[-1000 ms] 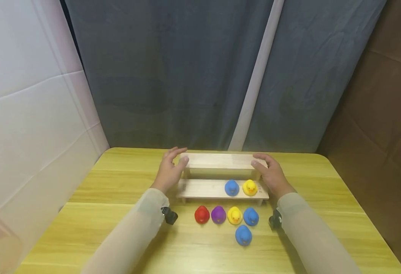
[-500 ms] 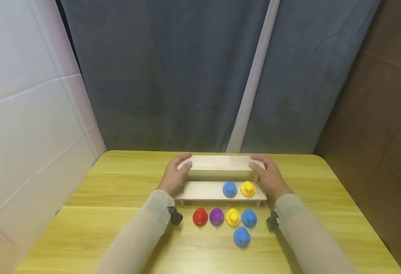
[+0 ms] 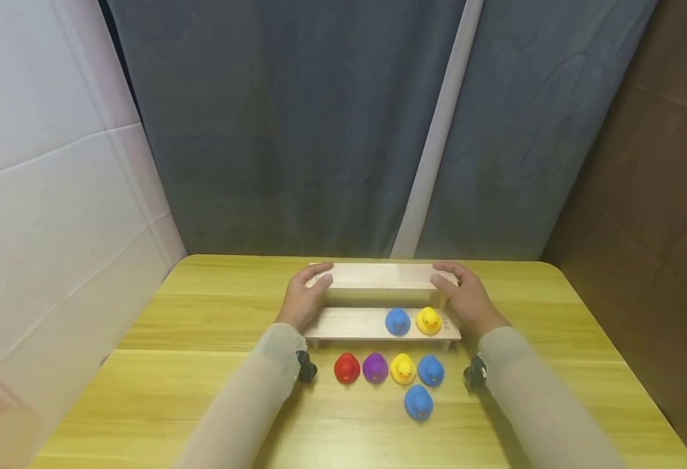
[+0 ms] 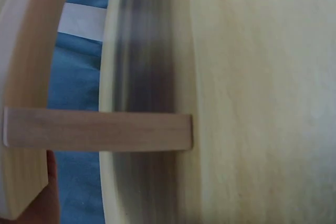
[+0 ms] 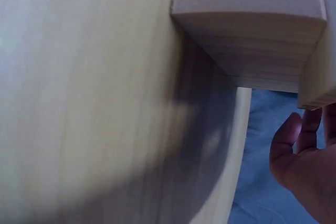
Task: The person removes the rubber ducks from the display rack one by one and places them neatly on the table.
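Across the back stands a small wooden bench-like riser (image 3: 383,276), with a hand at each end. My left hand (image 3: 303,296) grips its left end, thumb at the front and fingers behind. At the right end my right hand (image 3: 466,298) holds the board in the same way. Both wrist views show the riser's leg (image 4: 100,129) close up, down to the tabletop; the left hand is mostly hidden there behind the board. A lower wooden riser (image 3: 346,324) stands in front, bearing a blue rubber duck (image 3: 398,322) and a yellow rubber duck (image 3: 428,321) on its right half.
Before the lower riser a row of ducks runs red (image 3: 346,369), purple (image 3: 375,369), yellow (image 3: 403,369) and blue (image 3: 431,370). One more blue duck (image 3: 419,402) sits nearer me. A dark curtain (image 3: 296,130) hangs behind the table (image 3: 202,391).
My left hand has moved right, from beside the back riser's left end onto it, and its fingers have closed there. The right hand, risers and ducks keep their places.
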Motion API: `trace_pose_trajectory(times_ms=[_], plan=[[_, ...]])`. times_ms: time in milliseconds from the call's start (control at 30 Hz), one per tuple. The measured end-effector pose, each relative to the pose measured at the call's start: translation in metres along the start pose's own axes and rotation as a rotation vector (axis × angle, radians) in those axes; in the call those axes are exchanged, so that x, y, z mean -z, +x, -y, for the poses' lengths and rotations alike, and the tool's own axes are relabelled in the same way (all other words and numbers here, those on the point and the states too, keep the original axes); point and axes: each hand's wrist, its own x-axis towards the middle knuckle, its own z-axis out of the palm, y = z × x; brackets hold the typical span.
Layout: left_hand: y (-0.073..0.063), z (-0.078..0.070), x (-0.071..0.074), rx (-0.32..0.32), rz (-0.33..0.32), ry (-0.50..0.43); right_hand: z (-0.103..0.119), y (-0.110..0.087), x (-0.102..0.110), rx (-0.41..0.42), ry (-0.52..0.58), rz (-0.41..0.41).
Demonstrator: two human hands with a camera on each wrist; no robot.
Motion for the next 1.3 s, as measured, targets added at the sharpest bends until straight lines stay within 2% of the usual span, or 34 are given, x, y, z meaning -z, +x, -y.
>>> trace_pose_trajectory(times_ms=[267,367,467,567,700,833,933,1167,1300], plan=[[0.000,-0.001,-0.003,0.026,-0.020,0.000,0.007,-0.001,0.006,0.056,-0.119,0.009],[0.000,0.001,-0.003,0.019,-0.023,-0.005,0.010,-0.002,0.008,0.023,-0.090,-0.001],[0.000,0.002,-0.002,0.006,-0.029,-0.011,0.017,-0.004,0.010,0.032,-0.091,-0.060],[-0.001,0.000,0.000,0.021,-0.042,-0.007,0.026,-0.007,0.012,0.086,-0.144,-0.125],[-0.005,-0.010,0.002,0.027,-0.022,-0.026,0.037,-0.014,0.014,0.140,-0.198,-0.165],[-0.010,-0.023,0.003,0.011,0.003,-0.035,0.044,-0.025,0.014,0.161,-0.219,-0.139],[-0.011,-0.024,0.003,0.004,-0.005,-0.031,0.048,-0.031,0.011,0.196,-0.243,-0.093],[-0.002,-0.002,0.000,-0.007,-0.046,-0.012,0.052,-0.042,0.001,0.235,-0.330,0.000],[0.001,0.005,-0.001,-0.012,-0.053,-0.001,0.051,-0.044,-0.006,0.307,-0.353,0.046]])
